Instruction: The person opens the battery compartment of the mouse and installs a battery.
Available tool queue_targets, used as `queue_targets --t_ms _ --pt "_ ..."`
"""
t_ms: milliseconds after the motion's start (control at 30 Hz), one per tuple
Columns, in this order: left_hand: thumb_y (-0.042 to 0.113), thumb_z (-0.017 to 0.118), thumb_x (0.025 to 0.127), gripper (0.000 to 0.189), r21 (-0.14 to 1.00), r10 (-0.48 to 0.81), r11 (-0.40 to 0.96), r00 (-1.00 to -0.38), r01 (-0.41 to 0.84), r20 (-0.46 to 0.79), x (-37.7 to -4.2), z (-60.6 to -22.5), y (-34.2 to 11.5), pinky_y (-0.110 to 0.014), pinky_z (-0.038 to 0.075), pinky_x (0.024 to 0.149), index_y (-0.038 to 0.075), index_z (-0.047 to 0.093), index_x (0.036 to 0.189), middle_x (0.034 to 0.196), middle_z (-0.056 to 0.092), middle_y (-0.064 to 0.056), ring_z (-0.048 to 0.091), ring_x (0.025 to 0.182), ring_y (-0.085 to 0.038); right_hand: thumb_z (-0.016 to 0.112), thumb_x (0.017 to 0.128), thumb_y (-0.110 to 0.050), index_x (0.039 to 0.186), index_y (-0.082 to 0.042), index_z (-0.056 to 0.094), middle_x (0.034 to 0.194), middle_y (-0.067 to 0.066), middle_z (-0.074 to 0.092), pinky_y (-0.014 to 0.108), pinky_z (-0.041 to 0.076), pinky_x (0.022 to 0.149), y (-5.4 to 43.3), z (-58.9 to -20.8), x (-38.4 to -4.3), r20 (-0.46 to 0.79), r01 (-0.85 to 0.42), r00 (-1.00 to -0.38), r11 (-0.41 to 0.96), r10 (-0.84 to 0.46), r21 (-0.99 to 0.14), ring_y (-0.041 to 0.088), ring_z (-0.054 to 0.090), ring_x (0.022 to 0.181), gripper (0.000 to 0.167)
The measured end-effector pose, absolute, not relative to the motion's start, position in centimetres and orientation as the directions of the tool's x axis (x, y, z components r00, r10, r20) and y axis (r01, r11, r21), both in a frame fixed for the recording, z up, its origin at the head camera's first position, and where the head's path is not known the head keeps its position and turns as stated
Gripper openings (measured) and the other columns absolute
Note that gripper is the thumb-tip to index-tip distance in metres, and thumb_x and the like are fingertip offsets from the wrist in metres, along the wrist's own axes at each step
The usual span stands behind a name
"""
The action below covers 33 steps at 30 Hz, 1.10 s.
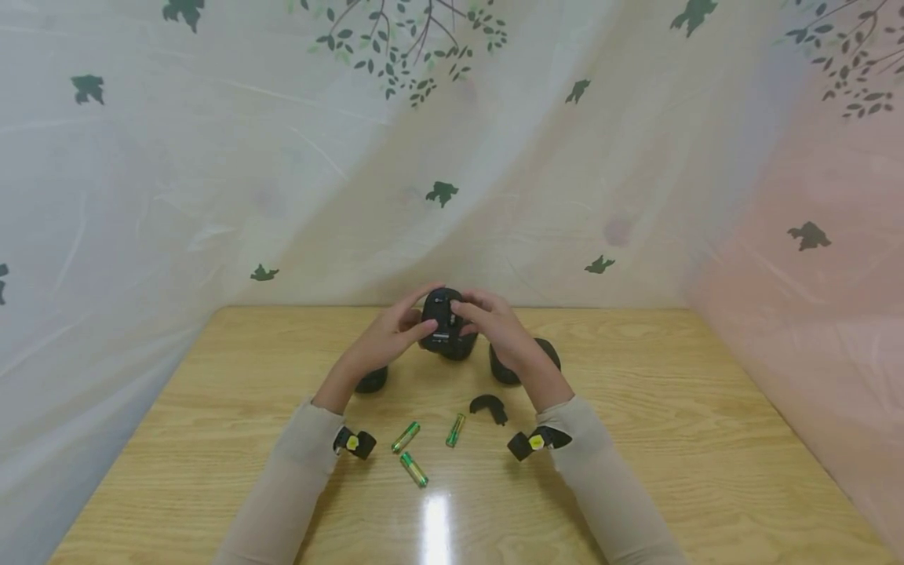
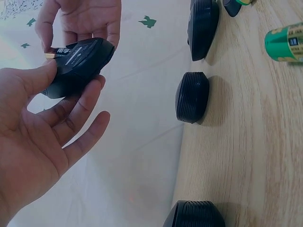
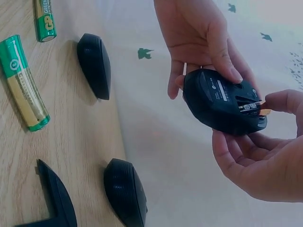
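Observation:
A black computer mouse [image 1: 439, 323] is held up above the back of the table, underside facing the head camera. My left hand [image 1: 387, 337] grips its left side, thumb on the underside, fingers behind. From the other side my right hand [image 1: 494, 322] holds it, fingertips beneath the shell. In the right wrist view the right thumb [image 3: 284, 101] touches the copper-coloured end of a dark battery [image 3: 249, 108], which lies in the mouse's open slot, its end sticking up slightly. A curved black cover piece [image 1: 490, 406] lies on the table between the forearms.
Three green and gold batteries [image 1: 406, 437] lie on the wooden table [image 1: 671, 408] near the cover. More black mice rest on it: one on the left [image 1: 371, 380], one on the right [image 1: 504, 367], and one behind the held mouse [image 1: 464, 349]. A leaf-patterned curtain [image 1: 339, 227] hangs behind.

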<state>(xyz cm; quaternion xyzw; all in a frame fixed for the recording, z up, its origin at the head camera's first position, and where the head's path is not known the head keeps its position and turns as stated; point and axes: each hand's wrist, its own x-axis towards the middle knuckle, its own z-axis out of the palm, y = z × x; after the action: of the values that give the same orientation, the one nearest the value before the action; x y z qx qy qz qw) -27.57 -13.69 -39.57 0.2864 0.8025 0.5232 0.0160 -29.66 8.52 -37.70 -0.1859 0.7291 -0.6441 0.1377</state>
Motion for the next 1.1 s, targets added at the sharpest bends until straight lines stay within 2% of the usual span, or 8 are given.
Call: queue_targets --t_ms 133,333,500,600,700,867,1000,1100 --pt "0.019 0.055 0.107 0.058 0.84 0.474 0.31 -0.839 0.444 0.269 -27.55 -39.59 -13.69 -0.043 0.058 0.083 0.025 0.032 0.16 0.122 0.069 -0.019 0.071 0.098 -0.024 0.054 0.103 -0.019 0.137 0.003 0.058 0.136 0.018 0.061 0.034 0.054 0.091 8.34 -37.56 -29.41 0.032 -0.084 -0.911 0.11 -0.41 -0.99 0.019 0.06 0.112 0.041" --pt "0.024 0.057 0.106 0.057 0.824 0.453 0.372 -0.858 0.427 0.24 -27.31 -39.37 -13.79 -0.043 0.056 0.087 0.026 0.035 0.159 0.114 0.073 -0.019 0.07 0.098 -0.025 0.056 0.102 -0.012 0.135 0.001 0.06 0.126 0.017 0.065 0.027 0.057 0.083 8.05 -37.69 -29.4 0.008 -0.059 -0.929 0.128 -0.369 -0.99 0.015 0.065 0.101 0.036" --pt "0.022 0.057 0.106 0.058 0.839 0.464 0.349 -0.855 0.418 0.232 -27.33 -39.3 -13.8 -0.047 0.057 0.091 0.024 0.035 0.159 0.122 0.07 -0.02 0.071 0.103 -0.028 0.057 0.102 -0.012 0.136 0.001 0.059 0.124 0.018 0.065 0.029 0.058 0.084 8.08 -37.74 -29.39 0.02 -0.081 -0.928 0.147 -0.372 -0.986 0.014 0.065 0.099 0.036" --pt "0.02 0.057 0.106 0.058 0.848 0.478 0.326 -0.847 0.419 0.235 -27.43 -39.34 -13.8 -0.047 0.058 0.091 0.02 0.033 0.159 0.129 0.066 -0.021 0.071 0.105 -0.028 0.058 0.102 -0.013 0.135 0.001 0.06 0.121 0.017 0.066 0.03 0.058 0.084 8.2 -37.8 -29.48 0.022 -0.087 -0.926 0.155 -0.378 -0.984 0.014 0.065 0.098 0.036" --pt "0.019 0.057 0.106 0.059 0.851 0.484 0.317 -0.843 0.418 0.234 -27.48 -39.35 -13.87 -0.043 0.057 0.089 0.017 0.032 0.16 0.129 0.066 -0.021 0.071 0.103 -0.027 0.059 0.102 -0.014 0.135 0.0 0.06 0.119 0.015 0.067 0.03 0.058 0.084 8.3 -37.78 -29.55 0.023 -0.096 -0.92 0.167 -0.39 -0.981 0.014 0.064 0.098 0.036" --pt "0.019 0.056 0.106 0.058 0.855 0.486 0.311 -0.842 0.415 0.233 -27.43 -39.4 -13.98 -0.038 0.057 0.086 0.018 0.033 0.159 0.12 0.07 -0.02 0.071 0.097 -0.023 0.058 0.103 -0.016 0.137 0.0 0.059 0.123 0.016 0.066 0.029 0.057 0.084 8.23 -37.68 -29.43 0.015 -0.098 -0.916 0.188 -0.401 -0.977 0.016 0.063 0.103 0.038" --pt "0.02 0.056 0.106 0.058 0.857 0.483 0.315 -0.846 0.408 0.225 -27.37 -39.42 -14.01 -0.042 0.058 0.087 0.021 0.033 0.159 0.122 0.069 -0.021 0.071 0.098 -0.024 0.058 0.104 -0.017 0.14 -0.001 0.057 0.131 0.018 0.064 0.031 0.057 0.087 8.25 -37.59 -29.41 -0.004 -0.091 -0.912 0.213 -0.409 -0.973 0.019 0.063 0.109 0.04" --pt "0.022 0.056 0.106 0.058 0.86 0.484 0.316 -0.848 0.401 0.218 -27.35 -39.34 -14.01 -0.044 0.058 0.088 0.021 0.032 0.159 0.127 0.066 -0.021 0.071 0.102 -0.026 0.058 0.103 -0.018 0.142 -0.003 0.056 0.133 0.019 0.064 0.038 0.057 0.092 8.38 -37.42 -29.45 -0.019 -0.088 -0.907 0.234 -0.421 -0.968 0.023 0.063 0.113 0.042"
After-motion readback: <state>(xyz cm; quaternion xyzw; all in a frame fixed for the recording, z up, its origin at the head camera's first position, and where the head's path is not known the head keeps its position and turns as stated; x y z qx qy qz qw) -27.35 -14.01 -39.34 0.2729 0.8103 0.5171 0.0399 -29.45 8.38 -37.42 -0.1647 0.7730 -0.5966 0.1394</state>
